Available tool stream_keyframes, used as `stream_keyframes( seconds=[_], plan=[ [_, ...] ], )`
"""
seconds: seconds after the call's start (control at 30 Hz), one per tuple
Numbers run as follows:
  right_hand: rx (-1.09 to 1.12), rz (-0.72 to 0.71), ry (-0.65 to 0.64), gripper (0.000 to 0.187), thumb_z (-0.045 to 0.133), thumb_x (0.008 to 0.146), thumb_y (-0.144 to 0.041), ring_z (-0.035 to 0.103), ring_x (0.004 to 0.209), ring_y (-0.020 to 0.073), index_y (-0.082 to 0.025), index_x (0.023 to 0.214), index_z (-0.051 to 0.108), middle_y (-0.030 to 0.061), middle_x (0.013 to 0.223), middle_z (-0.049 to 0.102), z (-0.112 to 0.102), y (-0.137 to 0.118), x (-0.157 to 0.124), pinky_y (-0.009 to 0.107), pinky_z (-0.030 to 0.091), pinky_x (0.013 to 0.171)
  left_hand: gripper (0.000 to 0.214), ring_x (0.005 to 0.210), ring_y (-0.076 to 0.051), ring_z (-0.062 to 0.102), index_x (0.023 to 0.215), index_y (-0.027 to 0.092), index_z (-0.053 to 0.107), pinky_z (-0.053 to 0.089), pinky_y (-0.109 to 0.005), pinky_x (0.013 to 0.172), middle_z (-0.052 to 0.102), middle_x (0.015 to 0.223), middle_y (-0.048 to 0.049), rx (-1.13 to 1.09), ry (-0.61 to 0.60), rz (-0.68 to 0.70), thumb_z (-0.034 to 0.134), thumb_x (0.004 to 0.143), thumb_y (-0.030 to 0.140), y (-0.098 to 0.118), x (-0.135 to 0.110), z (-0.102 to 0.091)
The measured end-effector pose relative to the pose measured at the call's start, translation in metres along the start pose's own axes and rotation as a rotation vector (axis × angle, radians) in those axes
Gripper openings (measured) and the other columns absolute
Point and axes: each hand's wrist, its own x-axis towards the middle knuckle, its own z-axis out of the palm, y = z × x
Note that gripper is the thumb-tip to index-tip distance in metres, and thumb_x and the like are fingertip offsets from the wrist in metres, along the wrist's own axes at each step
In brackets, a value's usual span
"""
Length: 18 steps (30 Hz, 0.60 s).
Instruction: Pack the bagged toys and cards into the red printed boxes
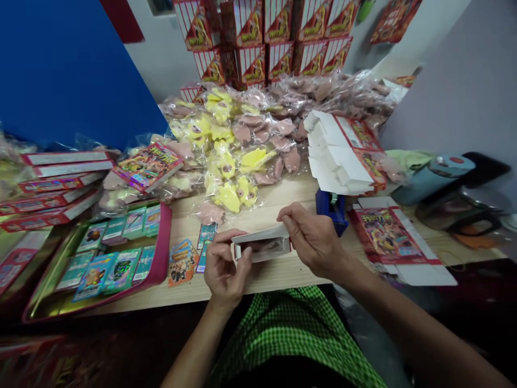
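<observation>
Over the front edge of the table, a small cardboard box (264, 253) has its open end toward me. My left hand (226, 267) is closed around the box's left end, the thumb along its lower edge. My right hand (313, 240) pinches the raised white flap at the right corner. Inside the box it is dark, and I cannot make out the contents. Just left of my left hand lie orange cards (182, 262) and teal cards (207, 240). A blue tape dispenser (332, 213) stands behind my right hand.
Bagged yellow and pink pieces (230, 161) heap across the back, before stacked red boxes (278, 32). A pink-rimmed tray (163, 242) of card stacks is at left, beside piled boxes (64, 186). Right are flattened boxes (388, 231), a blue bottle (428, 175) and a mug (448, 207).
</observation>
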Motion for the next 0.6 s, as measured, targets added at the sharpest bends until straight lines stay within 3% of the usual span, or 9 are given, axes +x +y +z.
stream_keyframes(
  seconds=[0.07, 0.13, 0.33, 0.47, 0.6],
  plan=[
    [-0.037, -0.056, -0.014, 0.019, 0.038, 0.107, -0.018, 0.048, 0.05, 0.0085, -0.019, 0.096, 0.052, -0.0025, 0.073, 0.056, 0.001, -0.002, -0.003, 0.025, 0.034, 0.048, 0.013, 0.102, -0.019, 0.067, 0.096, 0.022, 0.055, 0.055, -0.034, 0.086, 0.07, 0.107, -0.0059, 0.065, -0.036, 0.096, 0.063, 0.094, 0.012, -0.001, -0.004, -0.005],
    [-0.055, -0.098, -0.02, 0.019, 0.037, 0.107, -0.016, 0.05, 0.052, 0.0086, -0.018, 0.096, 0.052, -0.0005, 0.078, 0.059, 0.001, -0.002, -0.005, 0.025, 0.037, 0.049, 0.022, 0.1, -0.019, 0.069, 0.11, 0.021, 0.065, 0.056, -0.034, 0.084, 0.073, 0.106, -0.0061, 0.133, -0.076, 0.196, 0.062, 0.092, 0.007, -0.003, -0.005, -0.01],
    [-0.046, -0.157, -0.008, 0.018, 0.038, 0.106, -0.013, 0.053, 0.057, 0.0098, -0.018, 0.098, 0.053, 0.0019, 0.083, 0.061, 0.002, -0.002, -0.013, 0.025, 0.039, 0.051, 0.04, 0.098, -0.018, 0.07, 0.125, 0.021, 0.068, 0.057, -0.031, 0.084, 0.075, 0.108, -0.0059, 0.153, -0.145, 0.257, 0.063, 0.089, 0.004, -0.001, -0.01, -0.019],
    [0.041, -0.131, -0.053, 0.015, 0.038, 0.105, -0.015, 0.054, 0.063, 0.0118, -0.018, 0.108, 0.053, 0.0018, 0.085, 0.06, -0.002, -0.002, -0.016, 0.026, 0.041, 0.057, 0.038, 0.106, -0.019, 0.068, 0.129, 0.022, 0.067, 0.055, -0.032, 0.091, 0.074, 0.114, -0.0062, 0.137, -0.168, 0.186, 0.059, 0.093, 0.009, -0.001, -0.01, -0.023],
    [0.314, 0.128, -0.115, 0.012, 0.044, 0.103, -0.021, 0.053, 0.07, 0.0137, -0.021, 0.111, 0.052, -0.0013, 0.082, 0.055, -0.001, 0.009, -0.008, 0.027, 0.042, 0.063, 0.028, 0.108, -0.021, 0.067, 0.116, 0.022, 0.071, 0.053, -0.034, 0.092, 0.072, 0.111, -0.006, 0.05, -0.075, -0.066, 0.05, 0.099, 0.02, -0.01, 0.009, -0.012]
  ],
)
